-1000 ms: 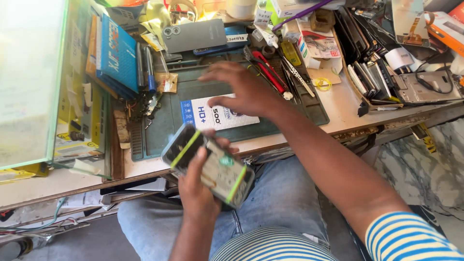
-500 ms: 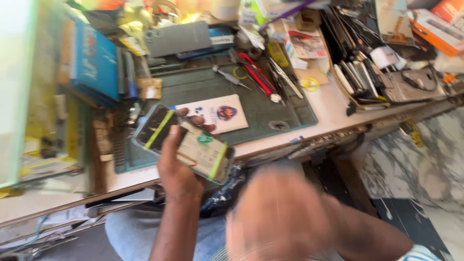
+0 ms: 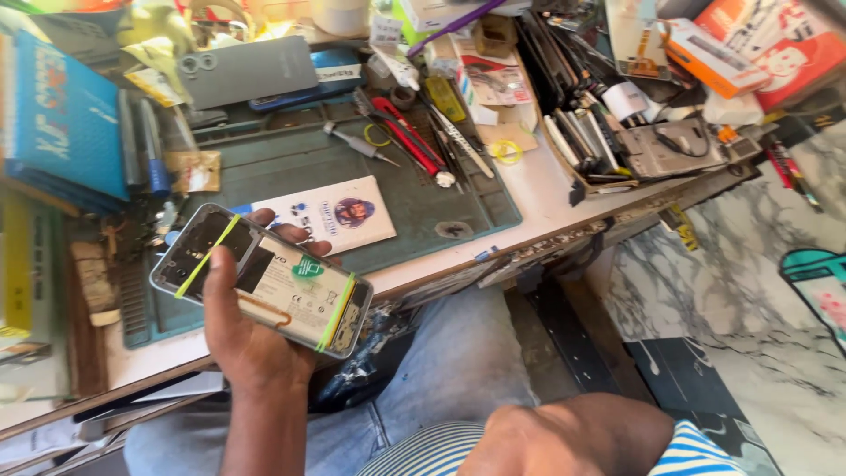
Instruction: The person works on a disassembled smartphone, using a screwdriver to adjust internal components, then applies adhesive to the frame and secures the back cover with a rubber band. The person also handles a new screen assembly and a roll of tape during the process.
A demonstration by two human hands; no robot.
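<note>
The left hand [image 3: 251, 339] grips an opened phone [image 3: 262, 279] with its back cover off, thumb laid across the upper face and fingers [image 3: 286, 231] wrapped around the far edge, so the battery and inner frame face up. Two yellow-green rubber bands [image 3: 204, 246] cross the phone, one near each end. The phone is held tilted just above the near edge of the desk [image 3: 546, 189], over the person's lap and beside the green work mat [image 3: 423, 198]. A white card with a printed picture [image 3: 339, 216] lies on the mat right behind the fingertips. Farther back on the mat sit a screwdriver [image 3: 359, 144], red-handled tools [image 3: 405, 137] and tweezers, and a grey phone back panel [image 3: 247, 70] rests behind them. A blue box [image 3: 66, 115] stands at the left. Only the right forearm and striped sleeve [image 3: 696, 454] show at the bottom edge; the right hand itself is out of view, so its grip cannot be told.
</note>
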